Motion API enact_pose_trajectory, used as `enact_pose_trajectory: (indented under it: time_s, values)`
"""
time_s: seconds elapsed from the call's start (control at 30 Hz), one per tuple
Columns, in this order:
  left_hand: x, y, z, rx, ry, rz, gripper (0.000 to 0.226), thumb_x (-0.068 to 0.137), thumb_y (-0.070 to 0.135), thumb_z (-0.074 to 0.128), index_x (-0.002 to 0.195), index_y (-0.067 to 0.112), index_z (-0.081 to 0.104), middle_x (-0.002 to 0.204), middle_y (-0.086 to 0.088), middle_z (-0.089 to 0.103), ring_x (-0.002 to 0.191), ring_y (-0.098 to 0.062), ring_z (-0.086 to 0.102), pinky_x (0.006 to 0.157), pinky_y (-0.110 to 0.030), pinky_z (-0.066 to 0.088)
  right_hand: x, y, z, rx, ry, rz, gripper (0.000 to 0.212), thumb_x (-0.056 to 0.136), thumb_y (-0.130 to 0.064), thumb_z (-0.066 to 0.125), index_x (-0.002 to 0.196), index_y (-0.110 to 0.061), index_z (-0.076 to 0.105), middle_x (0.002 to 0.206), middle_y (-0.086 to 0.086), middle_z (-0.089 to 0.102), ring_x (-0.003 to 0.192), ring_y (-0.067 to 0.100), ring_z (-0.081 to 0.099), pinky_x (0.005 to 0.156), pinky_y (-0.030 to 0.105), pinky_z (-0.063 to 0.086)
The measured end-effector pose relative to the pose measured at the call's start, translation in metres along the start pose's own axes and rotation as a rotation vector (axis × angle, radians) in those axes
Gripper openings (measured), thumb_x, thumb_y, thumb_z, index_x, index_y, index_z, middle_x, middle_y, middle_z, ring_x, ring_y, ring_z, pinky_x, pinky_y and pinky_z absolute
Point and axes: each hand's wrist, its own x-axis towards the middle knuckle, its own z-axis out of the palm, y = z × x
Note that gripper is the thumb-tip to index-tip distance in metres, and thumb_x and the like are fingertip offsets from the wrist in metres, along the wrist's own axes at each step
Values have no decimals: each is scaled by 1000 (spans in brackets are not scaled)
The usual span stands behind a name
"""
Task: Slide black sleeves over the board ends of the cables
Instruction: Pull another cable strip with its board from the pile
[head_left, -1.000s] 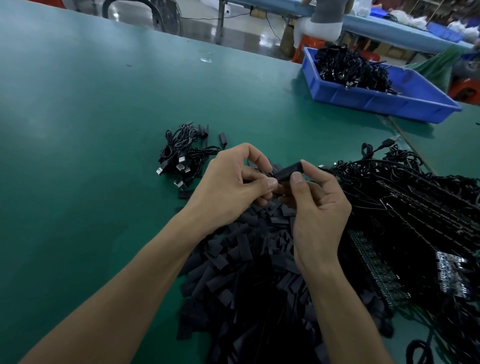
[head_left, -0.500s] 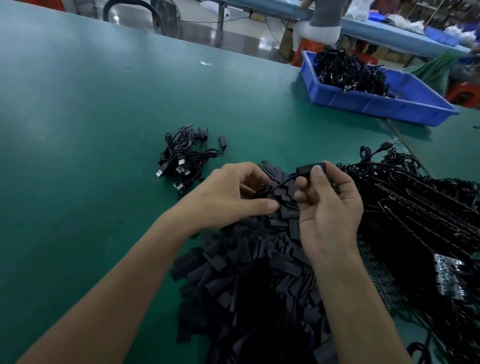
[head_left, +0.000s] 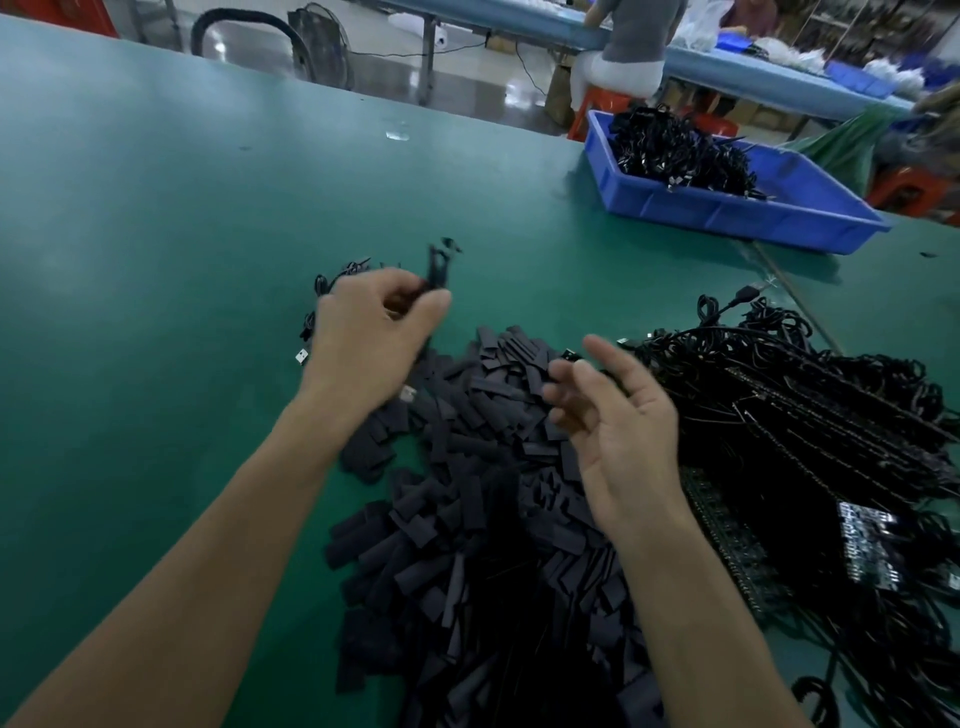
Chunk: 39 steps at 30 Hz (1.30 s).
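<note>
My left hand (head_left: 371, 332) is over the small heap of finished cables (head_left: 322, 312) at centre left and pinches a blurred black sleeved cable end (head_left: 438, 270) that sticks up past its fingertips. My right hand (head_left: 613, 421) hovers with loosely spread fingers and holds nothing, above the big pile of black sleeves (head_left: 483, 493). On the right, a tangle of black cables with small circuit boards (head_left: 810, 426) covers the table. Most of the finished heap is hidden behind my left hand.
A blue bin (head_left: 737, 208) holding black cables stands at the back right on the green table (head_left: 156, 234). A seated person (head_left: 634, 47) works at another bench behind. A fan and hose stand on the floor beyond the far edge.
My right hand let go of the sleeved cable end and drew back to the right, open. My left hand carried that cable left and away, over the small finished heap.
</note>
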Motion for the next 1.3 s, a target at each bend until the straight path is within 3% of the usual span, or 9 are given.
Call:
enact_pose_trajectory:
  time_s: [0.07, 0.2, 0.43, 0.57, 0.7, 0.8, 0.93, 1.2, 1.3]
  values:
    - [16, -10, -3, 71, 138, -28, 25, 87, 37, 73, 102, 17, 76, 73, 21, 65, 65, 7, 62, 64, -5, 44, -2, 7, -2, -132, -33, 33, 18, 99, -3, 57, 111, -13, 66, 82, 5, 75, 70, 16, 68, 59, 24, 54]
    - [44, -33, -10, 307, 202, -50, 38, 87, 40, 75, 117, 17, 71, 92, 4, 68, 88, -16, 63, 86, -28, 45, -4, 14, -8, -306, -87, 60, 14, 99, -5, 59, 105, -13, 69, 82, 5, 75, 71, 16, 67, 65, 27, 55]
    - [42, -49, 7, 559, -31, -99, 23, 96, 34, 67, 111, 19, 76, 121, -11, 63, 113, -31, 58, 84, -46, 54, 5, 0, -18, -825, -57, -189, 12, 96, -15, 66, 96, -27, 70, 89, -13, 71, 83, -4, 67, 75, 13, 51]
    - [37, -46, 11, 687, -46, -140, 34, 95, 34, 65, 123, 15, 69, 128, -14, 50, 122, -35, 44, 81, -47, 47, 11, -34, -25, -1182, 69, -456, 20, 99, -11, 58, 111, -15, 73, 99, -7, 70, 86, -1, 61, 77, 1, 41]
    - [23, -44, 15, 625, 65, -24, 29, 94, 28, 66, 120, 16, 69, 122, -12, 51, 114, -35, 48, 90, -47, 47, 23, -78, -37, -1515, 310, -654, 31, 97, -4, 54, 123, -13, 68, 121, 11, 68, 110, 26, 62, 104, 40, 46]
    - [10, -40, 22, 546, 77, 65, 15, 93, 23, 65, 105, 16, 73, 110, -9, 59, 107, -33, 51, 85, -42, 45, 38, -103, -54, -1758, 403, -399, 38, 95, -5, 54, 129, -16, 63, 123, 16, 65, 111, 36, 60, 99, 50, 45]
    - [-5, -35, 31, 464, 5, 81, 11, 93, 23, 67, 99, 18, 75, 104, -5, 61, 106, -27, 53, 81, -33, 43, 48, -114, -72, -1751, 368, -132, 24, 98, -16, 55, 119, -10, 64, 115, 20, 63, 100, 37, 59, 89, 48, 49]
    - [-19, -39, 44, 340, -96, 29, 7, 92, 22, 68, 95, 21, 74, 95, 6, 56, 100, -17, 54, 81, -25, 39, 49, -103, -95, -1669, 439, -470, 28, 100, -30, 59, 96, -5, 70, 85, 16, 66, 74, 30, 53, 69, 39, 46]
    - [-20, -36, 47, 308, -110, 37, 5, 92, 21, 69, 93, 21, 74, 94, 4, 58, 96, -17, 56, 79, -24, 41, 55, -101, -96, -1610, 458, -551, 30, 103, -26, 53, 98, 1, 67, 92, 20, 66, 75, 27, 49, 71, 40, 44]
